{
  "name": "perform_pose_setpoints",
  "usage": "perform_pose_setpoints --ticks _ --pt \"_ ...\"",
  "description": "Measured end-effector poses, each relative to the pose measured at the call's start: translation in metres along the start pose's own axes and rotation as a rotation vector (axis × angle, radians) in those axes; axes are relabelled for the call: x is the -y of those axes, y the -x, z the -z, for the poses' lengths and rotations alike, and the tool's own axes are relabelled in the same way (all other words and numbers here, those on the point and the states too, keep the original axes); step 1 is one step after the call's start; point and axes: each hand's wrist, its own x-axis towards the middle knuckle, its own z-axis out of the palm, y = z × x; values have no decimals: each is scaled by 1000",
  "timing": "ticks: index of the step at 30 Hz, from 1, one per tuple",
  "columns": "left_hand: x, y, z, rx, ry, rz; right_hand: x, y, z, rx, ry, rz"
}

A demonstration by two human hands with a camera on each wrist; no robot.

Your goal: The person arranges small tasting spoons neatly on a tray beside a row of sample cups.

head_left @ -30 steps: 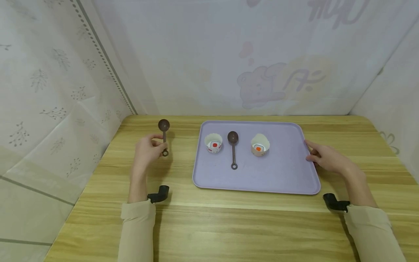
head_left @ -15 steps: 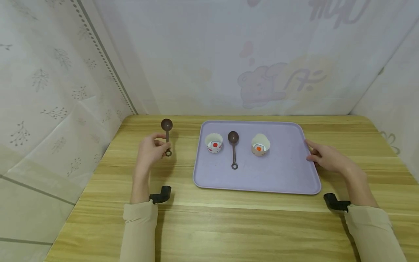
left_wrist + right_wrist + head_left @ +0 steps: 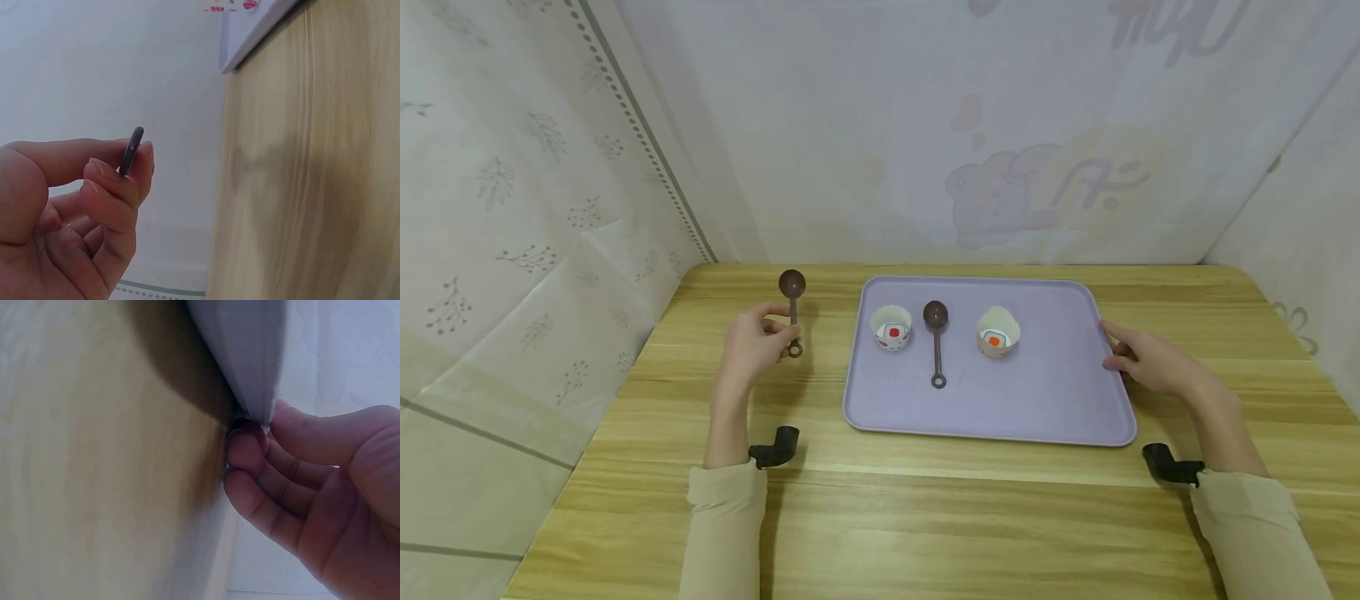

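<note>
My left hand [image 3: 754, 339] pinches the handle of a brown measuring spoon [image 3: 792, 286] left of the tray; its round bowl points away from me. In the left wrist view the spoon's handle end [image 3: 132, 151] sticks out between thumb and fingers, above the table. At the right edge of the lilac tray [image 3: 1037, 400], my right hand [image 3: 1153, 360] grips the rim, thumb above and fingers curled under it, as the right wrist view shows. A second brown measuring spoon [image 3: 936, 342] lies on the tray between two paper baking cups.
The left baking cup [image 3: 891, 343] holds a small piece with a red centre. A similar piece with an orange centre lies in the right baking cup [image 3: 997, 346]. Patterned cloth walls [image 3: 850, 125] stand behind and beside the wooden table [image 3: 925, 533].
My left hand has moved slightly right, toward the tray, carrying the measuring spoon. The right hand keeps its grip on the tray.
</note>
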Motion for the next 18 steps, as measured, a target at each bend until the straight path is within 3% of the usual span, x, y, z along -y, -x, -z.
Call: perform_pose_setpoints --ticks 18 --pt "-16 0 -15 9 27 -43 0 0 0 -6 16 12"
